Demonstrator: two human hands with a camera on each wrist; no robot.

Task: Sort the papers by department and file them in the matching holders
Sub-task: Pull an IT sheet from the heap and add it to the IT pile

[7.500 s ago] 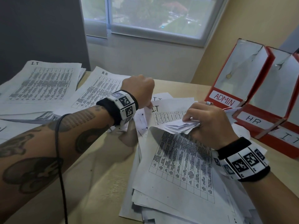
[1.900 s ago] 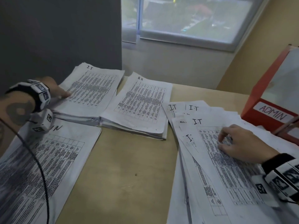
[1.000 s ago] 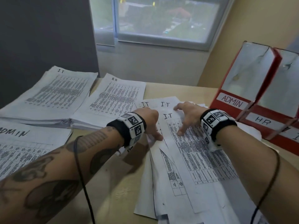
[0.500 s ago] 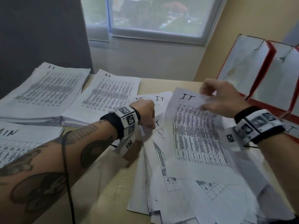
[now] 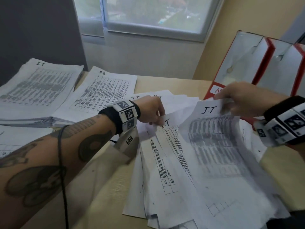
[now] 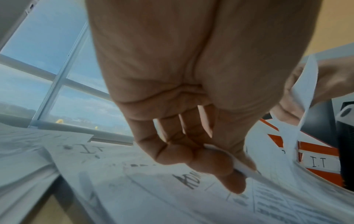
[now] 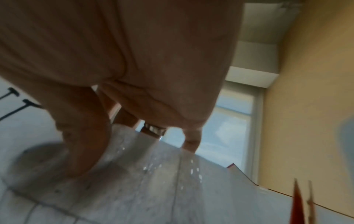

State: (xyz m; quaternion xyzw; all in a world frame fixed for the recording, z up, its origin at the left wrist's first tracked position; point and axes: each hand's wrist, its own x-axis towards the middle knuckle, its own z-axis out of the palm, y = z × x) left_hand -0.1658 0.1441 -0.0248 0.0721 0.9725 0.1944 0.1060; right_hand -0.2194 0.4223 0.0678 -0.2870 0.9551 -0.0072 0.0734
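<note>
A loose heap of printed sheets (image 5: 173, 171) lies on the desk in front of me. My right hand (image 5: 222, 103) pinches the top edge of one sheet marked I.T (image 5: 212, 142) and holds it lifted off the heap; in the right wrist view the thumb (image 7: 84, 144) presses on that sheet (image 7: 153, 181). My left hand (image 5: 158, 120) pinches the top corner of another I.T sheet (image 5: 166, 129) on the heap. The left wrist view shows the left hand's fingers (image 6: 210, 163) curled round a paper edge (image 6: 247, 170). Three red holders (image 5: 247, 63) stand at the right.
Sorted piles lie at the left: an I.T pile (image 5: 38, 83), an H.R pile (image 5: 102, 91) and a third pile (image 5: 14, 141) at the near left edge. The holder's I.T label (image 6: 319, 163) shows in the left wrist view. Bare desk (image 5: 107, 187) lies under my left forearm. A window is behind.
My right hand has carried the lifted I.T sheet a little to the right and lower. My left hand stays at the heap's top left, pinching the sheet underneath.
</note>
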